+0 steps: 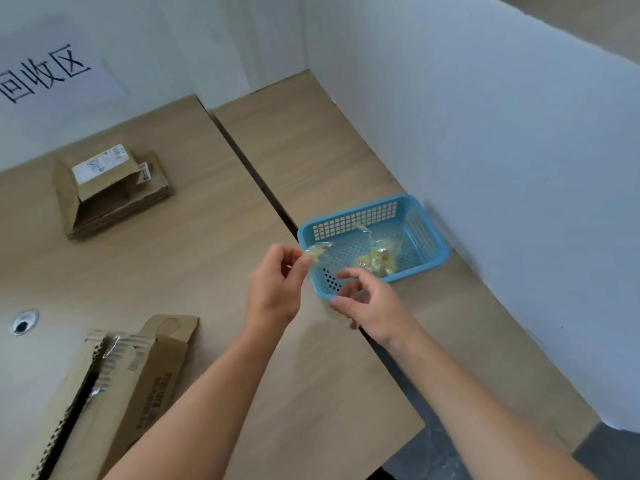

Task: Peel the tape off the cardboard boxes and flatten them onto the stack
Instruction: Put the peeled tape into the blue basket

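**A:** What is the person doing at the blue basket (433,237)?

**B:** The left hand (277,282) is pinching a peeled tape scrap (317,251) over the basket's left rim, probably to drop it beside the tape wad (377,261) lying inside.

**A:** And the right hand (367,303)?

**B:** It is hovering at the near rim, fingers loosely curled. Whether it is grasping anything cannot be told.

**A:** Where are the boxes lying?

**B:** An opened cardboard box (138,375), tape clinging to it, is lying at the near-left corner of the wooden table (207,237), its print too blurred to read. The flattened stack (114,202) is sitting near the far edge, labels illegible, below a wall sign (45,77) reading 回收区.
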